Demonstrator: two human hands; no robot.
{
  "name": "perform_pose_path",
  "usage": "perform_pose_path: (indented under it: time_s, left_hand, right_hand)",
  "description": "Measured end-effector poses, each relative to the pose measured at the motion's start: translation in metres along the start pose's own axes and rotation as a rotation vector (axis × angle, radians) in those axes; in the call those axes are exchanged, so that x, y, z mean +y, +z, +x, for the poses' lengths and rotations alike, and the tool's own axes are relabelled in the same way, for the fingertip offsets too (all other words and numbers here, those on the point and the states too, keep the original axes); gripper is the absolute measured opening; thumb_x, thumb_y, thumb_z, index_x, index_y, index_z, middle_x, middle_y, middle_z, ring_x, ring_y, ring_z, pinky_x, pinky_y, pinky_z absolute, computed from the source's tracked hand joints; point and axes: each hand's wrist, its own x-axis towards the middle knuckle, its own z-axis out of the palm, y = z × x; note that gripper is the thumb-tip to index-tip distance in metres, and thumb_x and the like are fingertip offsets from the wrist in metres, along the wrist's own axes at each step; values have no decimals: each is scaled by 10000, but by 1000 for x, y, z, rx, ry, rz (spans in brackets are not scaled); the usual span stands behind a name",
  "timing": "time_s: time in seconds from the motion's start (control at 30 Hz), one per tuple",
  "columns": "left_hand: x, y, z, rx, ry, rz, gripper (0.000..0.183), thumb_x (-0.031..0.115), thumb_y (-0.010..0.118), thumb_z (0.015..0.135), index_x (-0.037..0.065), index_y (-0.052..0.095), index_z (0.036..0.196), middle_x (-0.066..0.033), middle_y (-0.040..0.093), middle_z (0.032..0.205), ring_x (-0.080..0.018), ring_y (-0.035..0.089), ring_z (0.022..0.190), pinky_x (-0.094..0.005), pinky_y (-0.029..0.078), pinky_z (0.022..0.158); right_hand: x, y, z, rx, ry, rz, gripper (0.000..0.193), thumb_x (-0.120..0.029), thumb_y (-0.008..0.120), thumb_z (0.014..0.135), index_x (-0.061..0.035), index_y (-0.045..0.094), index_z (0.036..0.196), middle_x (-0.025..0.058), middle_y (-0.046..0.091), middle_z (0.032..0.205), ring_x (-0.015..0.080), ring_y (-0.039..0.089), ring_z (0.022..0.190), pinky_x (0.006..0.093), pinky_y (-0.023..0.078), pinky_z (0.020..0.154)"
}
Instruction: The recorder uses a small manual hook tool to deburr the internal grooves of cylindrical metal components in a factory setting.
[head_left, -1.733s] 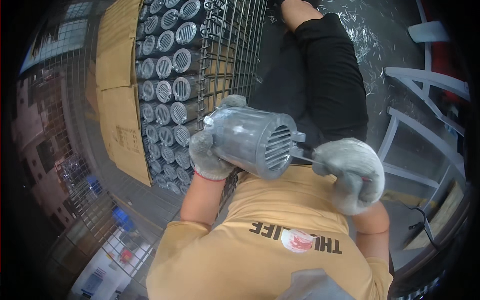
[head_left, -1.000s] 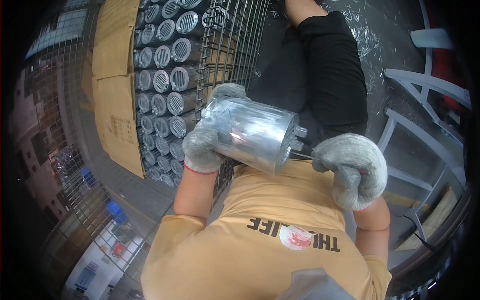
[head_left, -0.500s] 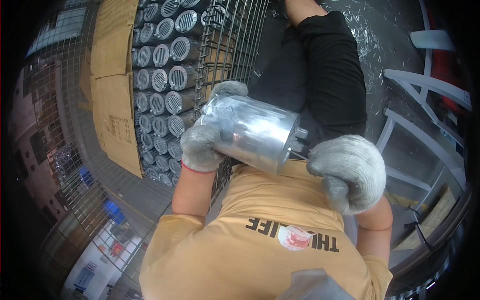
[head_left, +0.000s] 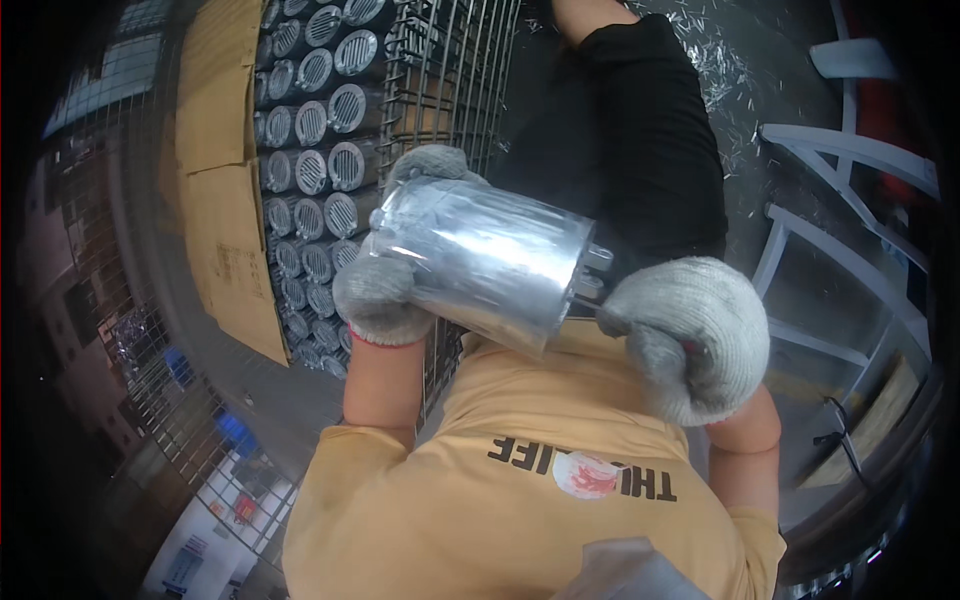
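Observation:
A shiny silver metal cylinder (head_left: 490,255), likely a housing, lies tilted in front of my belly. Its right end carries small projecting lugs (head_left: 597,260). My left hand (head_left: 385,290), in a grey-white knit glove, grips the cylinder's left end, with fingers over the far side and the near side. My right hand (head_left: 695,340), gloved alike, is closed in a fist just off the lugged end. A thin dark rod (head_left: 587,302) runs from this fist to the rim of that end; the rest of it is hidden in the glove.
To the left, a wire mesh cage (head_left: 440,90) holds stacked rows of similar cylinders (head_left: 347,108) with slotted ends, beside a cardboard sheet (head_left: 225,220). Metal shavings (head_left: 720,65) litter the dark floor. Pale metal frame legs (head_left: 850,150) stand at right.
The cylinder and my left hand have shifted slightly left. My right fist has moved a little left with them and turned slightly. The view has shifted a little too.

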Motion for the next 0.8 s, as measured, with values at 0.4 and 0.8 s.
perform_pose_path:
  time_s: [0.4,0.8]
  left_hand:
    - [1,0,-6,60,-90,-149,995,307,775,608,-33,387,1459,-198,599,1310,-336,622,1196,-454,536,1050]
    - [0,-1,-5,50,-94,-106,1002,338,791,611,-28,389,1452,-194,594,1302,-330,616,1197,-446,525,1059]
  right_hand:
    - [30,22,-21,235,-93,597,421,-19,572,960,95,526,1362,207,712,1089,250,719,959,400,604,846]
    - [6,20,-30,419,280,540,248,-117,619,951,28,661,1148,162,708,1041,263,704,903,355,583,792]
